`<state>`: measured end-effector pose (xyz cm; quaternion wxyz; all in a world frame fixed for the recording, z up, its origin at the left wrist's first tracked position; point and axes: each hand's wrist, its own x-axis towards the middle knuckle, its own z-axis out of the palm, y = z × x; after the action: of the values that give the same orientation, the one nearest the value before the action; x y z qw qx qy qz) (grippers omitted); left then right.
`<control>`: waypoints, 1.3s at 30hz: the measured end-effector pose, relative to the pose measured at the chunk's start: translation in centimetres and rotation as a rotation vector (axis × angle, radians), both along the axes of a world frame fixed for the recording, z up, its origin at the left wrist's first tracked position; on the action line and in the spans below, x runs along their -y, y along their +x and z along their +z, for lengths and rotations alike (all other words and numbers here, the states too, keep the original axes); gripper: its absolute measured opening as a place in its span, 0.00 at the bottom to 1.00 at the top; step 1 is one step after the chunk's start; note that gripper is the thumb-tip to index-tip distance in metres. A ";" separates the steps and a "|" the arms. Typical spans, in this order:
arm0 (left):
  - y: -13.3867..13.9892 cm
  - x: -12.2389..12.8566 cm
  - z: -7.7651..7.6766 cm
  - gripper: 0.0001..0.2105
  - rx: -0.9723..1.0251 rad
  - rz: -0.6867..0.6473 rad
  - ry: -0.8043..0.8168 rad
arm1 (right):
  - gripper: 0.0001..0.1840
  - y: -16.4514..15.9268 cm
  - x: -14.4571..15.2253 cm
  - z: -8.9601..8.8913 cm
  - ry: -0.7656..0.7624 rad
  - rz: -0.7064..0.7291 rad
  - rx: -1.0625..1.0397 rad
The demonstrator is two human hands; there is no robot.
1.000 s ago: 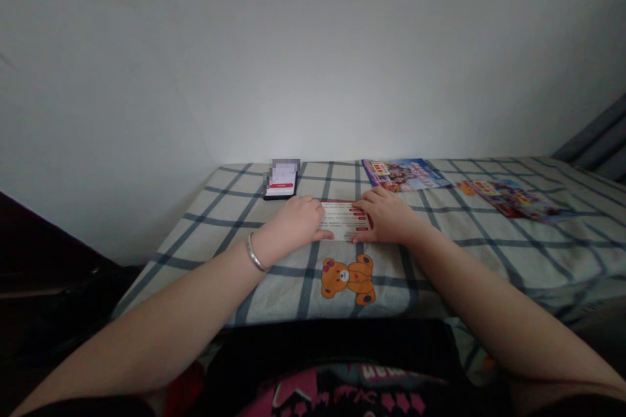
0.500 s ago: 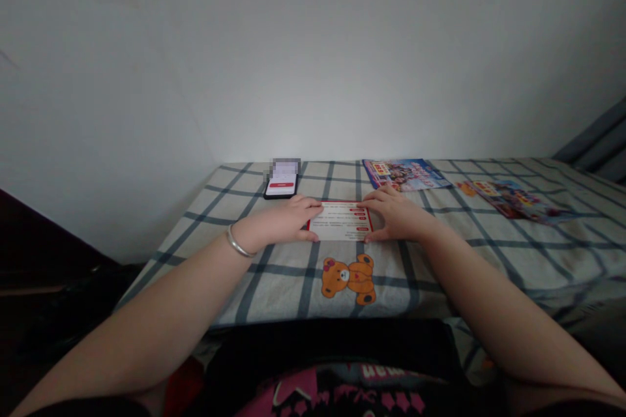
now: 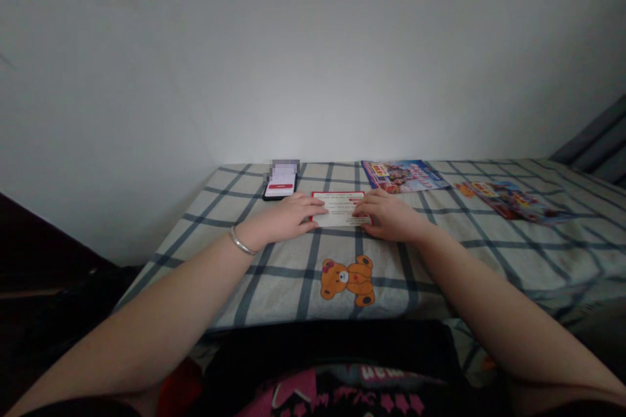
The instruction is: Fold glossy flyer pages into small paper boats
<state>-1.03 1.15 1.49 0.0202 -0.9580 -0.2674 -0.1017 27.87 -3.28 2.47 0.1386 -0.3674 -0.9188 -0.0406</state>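
A white printed card (image 3: 339,210) with a red border and red labels lies in front of me in the head view, its lines of text too small to read. My left hand (image 3: 297,216) grips its left edge, fingers over the top face and thumb by the near corner. At the opposite edge, my right hand (image 3: 390,215) has its fingers bent over the card and its thumb close to the near right corner. Both palms face inward and cover the card's side edges. Whether the card is flat on the cloth or slightly raised, I cannot tell.
A phone (image 3: 280,184) with its screen lit lies beyond my left hand. Two colourful leaflets, one near the wall (image 3: 405,176) and another farther right (image 3: 521,202), rest on the checked tablecloth (image 3: 235,192). A printed bear (image 3: 348,280) decorates the cloth nearer me.
The card has shifted slightly away from me, toward the wall. My right hand's fingers now reach farther over its face, and my left fingers also lie a little farther in.
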 end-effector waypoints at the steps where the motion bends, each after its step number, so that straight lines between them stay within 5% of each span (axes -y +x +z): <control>1: 0.2 0.1 0.0 0.17 0.013 0.010 0.025 | 0.14 -0.1 -0.1 0.0 0.005 -0.004 0.001; 18: 3.5 1.9 0.6 0.12 -0.065 -0.018 0.209 | 0.15 -2.6 -0.1 -0.1 0.104 -0.008 0.080; 39: 1.1 0.9 1.3 0.05 -0.026 -0.089 0.153 | 0.09 1.3 -0.5 0.3 0.036 -0.041 0.035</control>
<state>0.04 0.29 2.76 0.0924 -0.9658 -0.2157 -0.1103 29.16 -2.76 2.75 0.1284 -0.3828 -0.9125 -0.0665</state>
